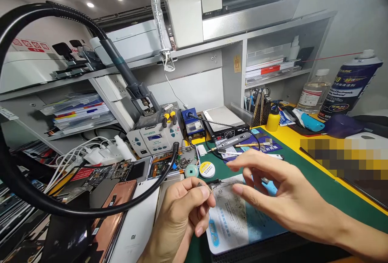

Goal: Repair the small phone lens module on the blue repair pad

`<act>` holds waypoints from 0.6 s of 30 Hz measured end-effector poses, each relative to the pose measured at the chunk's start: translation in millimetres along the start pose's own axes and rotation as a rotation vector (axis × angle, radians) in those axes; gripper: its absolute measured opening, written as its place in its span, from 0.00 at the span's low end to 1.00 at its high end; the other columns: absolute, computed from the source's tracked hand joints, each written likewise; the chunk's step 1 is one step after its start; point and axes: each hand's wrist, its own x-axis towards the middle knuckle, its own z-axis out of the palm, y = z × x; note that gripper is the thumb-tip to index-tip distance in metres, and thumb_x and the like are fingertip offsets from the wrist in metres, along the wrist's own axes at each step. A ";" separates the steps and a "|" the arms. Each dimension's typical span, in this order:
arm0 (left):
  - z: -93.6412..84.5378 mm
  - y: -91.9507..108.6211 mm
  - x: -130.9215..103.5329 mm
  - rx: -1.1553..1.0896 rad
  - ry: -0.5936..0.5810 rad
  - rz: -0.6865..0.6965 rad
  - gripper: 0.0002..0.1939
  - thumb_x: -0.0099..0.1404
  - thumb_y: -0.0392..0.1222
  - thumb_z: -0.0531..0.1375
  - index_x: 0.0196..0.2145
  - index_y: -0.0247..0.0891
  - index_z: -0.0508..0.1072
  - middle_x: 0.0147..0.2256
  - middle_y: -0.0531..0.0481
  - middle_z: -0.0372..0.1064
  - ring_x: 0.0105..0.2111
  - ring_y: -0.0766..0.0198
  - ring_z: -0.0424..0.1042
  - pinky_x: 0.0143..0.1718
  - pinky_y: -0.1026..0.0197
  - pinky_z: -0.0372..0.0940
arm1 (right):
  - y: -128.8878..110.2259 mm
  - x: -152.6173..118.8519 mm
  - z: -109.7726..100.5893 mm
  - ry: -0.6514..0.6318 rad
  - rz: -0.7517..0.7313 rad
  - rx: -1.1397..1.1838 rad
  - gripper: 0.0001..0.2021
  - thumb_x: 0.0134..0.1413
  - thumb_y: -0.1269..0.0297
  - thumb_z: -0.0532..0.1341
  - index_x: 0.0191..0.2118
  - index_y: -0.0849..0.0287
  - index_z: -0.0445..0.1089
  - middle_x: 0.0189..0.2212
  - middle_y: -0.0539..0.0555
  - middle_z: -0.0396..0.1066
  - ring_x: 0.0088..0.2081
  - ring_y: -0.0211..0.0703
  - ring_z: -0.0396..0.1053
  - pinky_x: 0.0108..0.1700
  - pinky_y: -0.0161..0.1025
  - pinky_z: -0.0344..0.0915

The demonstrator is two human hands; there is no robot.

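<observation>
My left hand (184, 210) is closed, its thumb and forefinger pinching a small flat grey piece (209, 188). The piece is mostly covered by the fingers, so its kind cannot be made out. To the right, my right hand (273, 190) hovers with thumb and forefinger spread apart, a short way from the left hand. A small metallic bit (265, 180) shows by its curled fingers; whether the hand touches it is unclear. Below both hands lies a white and light-blue printed work pad (228, 230). A dark slim tool tip (214, 181) rests at its upper edge.
A black hose (100, 213) loops across the left side from the hot-air station (154, 139). Phones (133, 222) and circuit boards crowd the left. Behind stand a heating plate (224, 119), a round white tin (207, 169), a yellow bottle (273, 118) and a spray can (348, 87).
</observation>
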 end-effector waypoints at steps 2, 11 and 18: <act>1.1 -0.3 -0.4 0.015 0.000 -0.011 0.11 0.56 0.42 0.65 0.24 0.32 0.70 0.22 0.52 0.65 0.16 0.75 0.54 0.15 0.71 0.47 | -5.2 -0.3 1.7 -0.067 0.049 0.058 0.11 0.58 0.60 0.65 0.47 0.50 0.72 0.43 0.53 0.70 0.36 0.41 0.67 0.35 0.35 0.68; -1.6 -1.5 -2.4 -0.002 -0.152 -0.186 0.10 0.53 0.40 0.68 0.25 0.33 0.70 0.21 0.51 0.68 0.16 0.76 0.53 0.12 0.75 0.49 | -8.3 5.2 6.8 -0.390 0.275 0.340 0.10 0.59 0.58 0.64 0.32 0.60 0.75 0.35 0.53 0.72 0.36 0.41 0.67 0.38 0.36 0.63; -1.4 1.2 -2.5 -0.049 -0.246 -0.276 0.09 0.52 0.39 0.66 0.24 0.33 0.70 0.19 0.52 0.66 0.13 0.78 0.51 0.10 0.75 0.47 | -9.0 4.3 3.1 -0.359 0.272 0.344 0.07 0.57 0.61 0.66 0.31 0.58 0.77 0.37 0.52 0.70 0.38 0.41 0.68 0.39 0.36 0.63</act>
